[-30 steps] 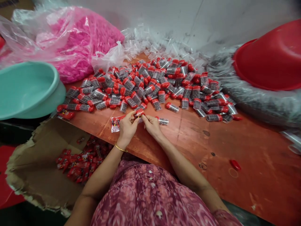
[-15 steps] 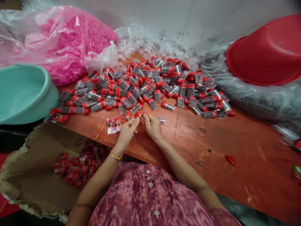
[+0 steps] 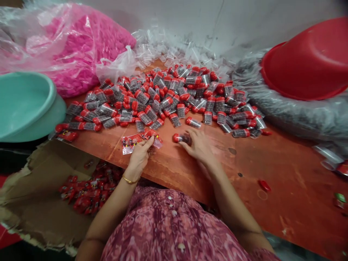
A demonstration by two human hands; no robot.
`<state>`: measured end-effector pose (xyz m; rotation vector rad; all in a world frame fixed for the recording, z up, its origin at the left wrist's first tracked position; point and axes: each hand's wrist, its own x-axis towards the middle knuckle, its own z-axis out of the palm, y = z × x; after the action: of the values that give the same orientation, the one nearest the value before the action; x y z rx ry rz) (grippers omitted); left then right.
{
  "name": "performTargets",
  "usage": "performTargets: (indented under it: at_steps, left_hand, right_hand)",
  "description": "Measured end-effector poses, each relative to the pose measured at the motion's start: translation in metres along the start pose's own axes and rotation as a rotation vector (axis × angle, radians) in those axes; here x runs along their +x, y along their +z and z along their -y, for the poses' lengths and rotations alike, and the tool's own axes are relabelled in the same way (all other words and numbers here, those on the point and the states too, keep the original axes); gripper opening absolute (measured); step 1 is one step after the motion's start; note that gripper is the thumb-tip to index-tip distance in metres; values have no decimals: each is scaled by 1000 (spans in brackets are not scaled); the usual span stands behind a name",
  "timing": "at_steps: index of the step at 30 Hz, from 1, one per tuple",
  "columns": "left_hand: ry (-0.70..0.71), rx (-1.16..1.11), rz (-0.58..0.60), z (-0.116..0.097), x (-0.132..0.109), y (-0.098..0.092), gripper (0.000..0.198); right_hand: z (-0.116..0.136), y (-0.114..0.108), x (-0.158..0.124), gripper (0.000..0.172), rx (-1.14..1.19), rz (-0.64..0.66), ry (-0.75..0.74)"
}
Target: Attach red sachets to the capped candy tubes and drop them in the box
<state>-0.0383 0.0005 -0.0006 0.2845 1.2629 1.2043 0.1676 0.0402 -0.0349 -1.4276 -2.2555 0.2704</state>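
My left hand [image 3: 140, 156] pinches a printed red plastic wrapper [image 3: 157, 141] between thumb and fingers, just above the table. More flat red wrappers [image 3: 130, 142] with clear edges lie on the wood beside it. To the right, my right hand [image 3: 200, 146] has its thumb and fingers around a small clear container with a red cap [image 3: 177, 137], which lies on its side with the cap towards the left. Beyond both hands spreads a large heap of similar red-capped containers [image 3: 165, 103] with dark contents. One such container [image 3: 193, 122] rests at the heap's near edge.
A teal basin [image 3: 49, 112] and a clear bag of pink pieces [image 3: 78, 47] stand at the left. Clear plastic cups [image 3: 174, 50] lie along the wall. A red tub [image 3: 307, 61] sits on a filled bag [image 3: 293, 108]. Below, a cardboard box [image 3: 40, 192] holds red-wrapped pieces.
My hands have moved apart. The right hand has gone right and taken hold of the red-capped container on the table; the left has shifted slightly left with a wrapper.
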Motion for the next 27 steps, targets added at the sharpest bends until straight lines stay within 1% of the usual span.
performTargets:
  at_steps: [2,3,4,6,8,10,13,15,18,21,24,27]
  left_hand:
    - [-30,-13,16,1,-1,1,32]
    - [-49,-14,27,1,-1,1,34]
    - [-68,-15,39,2,-1,2,35]
    - [-92,-26,56,4,-1,2,37]
    - [-92,-37,59,5,-2,1,36]
    - [-80,-29,51,5,-2,0,33]
    - [-56,12,41,6,-4,-1,31]
    - [-28,33,49,6,-4,-1,32]
    - [8,77,69,7,-5,-2,35]
    - [19,134,78,6,-6,-4,35]
    - [29,162,53,6,-6,-4,33]
    - [26,138,54,6,-6,-2,30]
  right_hand:
    - [-18,1,-4,36,-109,65,-6]
    - [-24,4,-7,33,-132,94,-12]
    - [-26,7,-9,29,-140,111,-14]
    - [-25,12,-14,27,-114,103,3]
    - [-19,11,-20,28,-17,58,32]
    - [-9,4,-28,28,154,-3,32]
    - [10,-12,-39,28,389,-68,-40]
    - [23,-22,-43,28,454,-73,-105]
    - [35,-29,-40,26,468,-45,-172]
    - [38,-29,-34,25,452,-36,-203]
    - [39,-25,-30,25,422,-75,-227]
    - [40,-21,-29,25,382,-131,-198]
